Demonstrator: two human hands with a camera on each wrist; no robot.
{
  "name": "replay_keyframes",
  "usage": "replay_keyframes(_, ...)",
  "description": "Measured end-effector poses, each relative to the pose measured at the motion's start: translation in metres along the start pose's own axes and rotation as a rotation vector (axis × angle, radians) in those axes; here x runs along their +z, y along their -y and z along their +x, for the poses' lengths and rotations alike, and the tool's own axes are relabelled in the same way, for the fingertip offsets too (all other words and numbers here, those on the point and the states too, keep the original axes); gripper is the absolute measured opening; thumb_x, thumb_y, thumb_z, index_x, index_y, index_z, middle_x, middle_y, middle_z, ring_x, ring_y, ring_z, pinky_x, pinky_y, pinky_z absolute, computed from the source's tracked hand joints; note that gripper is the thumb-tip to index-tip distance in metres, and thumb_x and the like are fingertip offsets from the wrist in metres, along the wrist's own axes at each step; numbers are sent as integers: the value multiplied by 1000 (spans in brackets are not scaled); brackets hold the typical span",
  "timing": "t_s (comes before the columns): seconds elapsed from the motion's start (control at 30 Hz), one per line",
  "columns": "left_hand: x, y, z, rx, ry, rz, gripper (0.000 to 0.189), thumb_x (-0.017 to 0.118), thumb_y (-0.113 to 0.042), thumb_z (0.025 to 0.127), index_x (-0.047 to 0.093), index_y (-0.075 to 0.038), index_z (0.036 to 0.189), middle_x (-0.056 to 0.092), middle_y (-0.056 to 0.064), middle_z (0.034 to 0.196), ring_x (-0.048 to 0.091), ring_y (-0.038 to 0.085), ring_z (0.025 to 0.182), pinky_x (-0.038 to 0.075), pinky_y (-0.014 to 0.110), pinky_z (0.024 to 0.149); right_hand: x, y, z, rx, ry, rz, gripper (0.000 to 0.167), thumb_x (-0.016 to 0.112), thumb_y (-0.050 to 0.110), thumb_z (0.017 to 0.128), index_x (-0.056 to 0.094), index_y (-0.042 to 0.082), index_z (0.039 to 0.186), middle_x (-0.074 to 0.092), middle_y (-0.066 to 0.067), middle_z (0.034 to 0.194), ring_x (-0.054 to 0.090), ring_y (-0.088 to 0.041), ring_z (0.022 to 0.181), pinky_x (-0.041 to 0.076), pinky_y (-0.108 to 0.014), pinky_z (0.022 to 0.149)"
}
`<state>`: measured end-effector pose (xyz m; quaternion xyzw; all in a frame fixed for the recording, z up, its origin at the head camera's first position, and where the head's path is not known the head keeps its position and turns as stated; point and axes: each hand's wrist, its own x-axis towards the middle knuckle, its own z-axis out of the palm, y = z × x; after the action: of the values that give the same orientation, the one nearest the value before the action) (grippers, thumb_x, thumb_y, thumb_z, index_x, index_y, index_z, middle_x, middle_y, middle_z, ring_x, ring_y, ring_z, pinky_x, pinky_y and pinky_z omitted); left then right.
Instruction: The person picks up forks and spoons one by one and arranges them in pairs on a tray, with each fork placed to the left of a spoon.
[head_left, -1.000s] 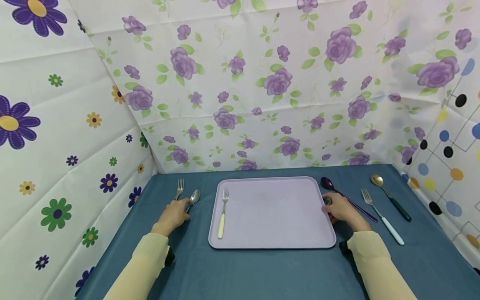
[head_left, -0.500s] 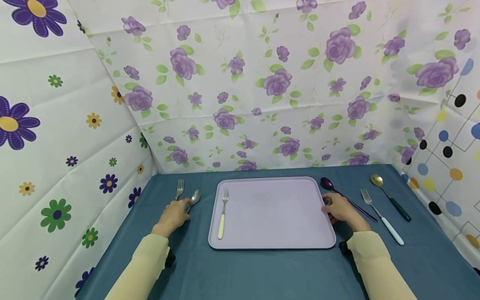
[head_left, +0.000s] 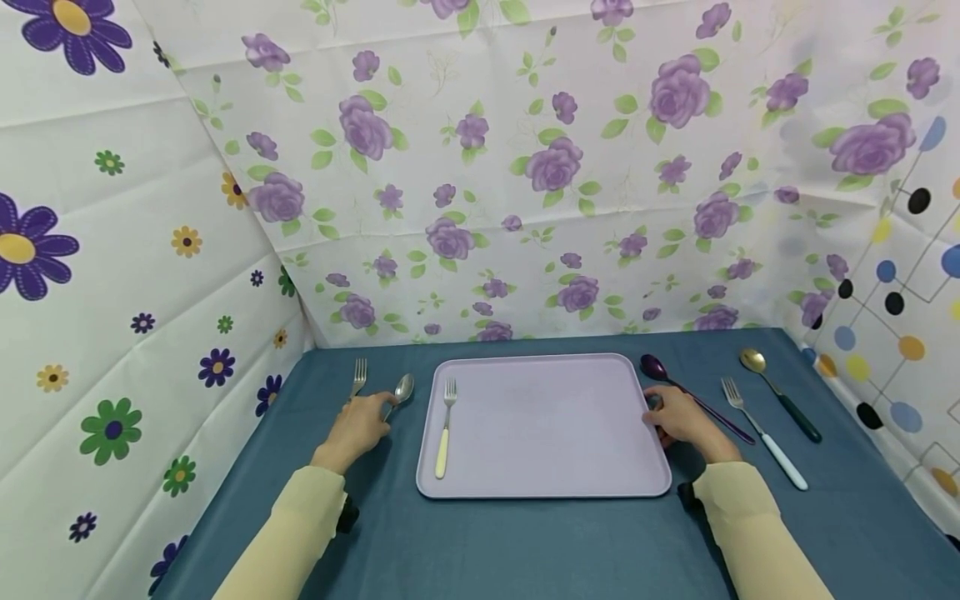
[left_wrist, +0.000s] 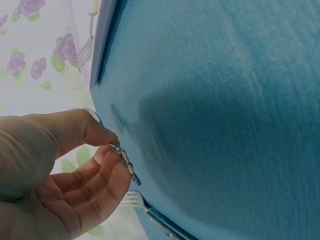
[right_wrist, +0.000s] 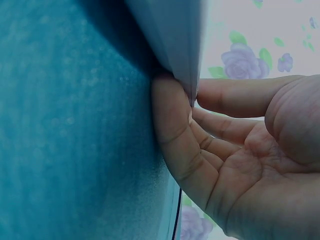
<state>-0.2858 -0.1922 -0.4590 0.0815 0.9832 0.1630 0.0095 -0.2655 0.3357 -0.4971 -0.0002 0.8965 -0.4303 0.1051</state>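
My left hand (head_left: 362,427) pinches a silver spoon by its handle, the bowl of the spoon (head_left: 404,388) pointing away and right. In the left wrist view, thumb and fingertips meet on the ornate handle (left_wrist: 128,165), close over the cloth. Beside that hand lies a silver fork (head_left: 360,375), its handle mostly hidden in the head view. My right hand (head_left: 684,417) grips the right edge of a pale lilac tray (head_left: 555,425); the right wrist view has the thumb above the rim (right_wrist: 186,55) and a finger beneath. A fork with a cream-yellow handle (head_left: 442,450) lies at the tray's left side.
Right of the tray lie a dark purple spoon (head_left: 655,367), a fork with a white handle (head_left: 780,458) and a gold spoon with a dark green handle (head_left: 798,417). Blue cloth (head_left: 525,550) covers the table. Floral sheets (head_left: 480,200) rise along its back and sides.
My left hand has shifted slightly right with the spoon, toward the tray and away from the fork beside it. The right hand and the tray stay put.
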Motion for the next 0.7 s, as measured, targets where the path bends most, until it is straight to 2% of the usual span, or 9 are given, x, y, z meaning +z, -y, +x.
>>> replay_keyframes(0.5, 0, -3, 0, -12, -21, -24, 40, 73, 1, 89, 70, -6, 129, 63, 6, 81, 56, 21, 66, 46, 37, 59, 1, 1, 0, 4, -9, -14, 50, 61, -4, 98, 44, -19, 142, 64, -19, 90, 66, -21, 59, 59, -39, 55)
replay_keyframes(0.7, -1, -11, 1, -2, -44, -32, 42, 75, 1, 88, 70, -5, 129, 65, 6, 81, 57, 19, 65, 47, 37, 59, 1, 0, 1, 3, -11, -27, 50, 61, -4, 98, 44, -18, 142, 64, -20, 90, 65, -21, 58, 59, -40, 55)
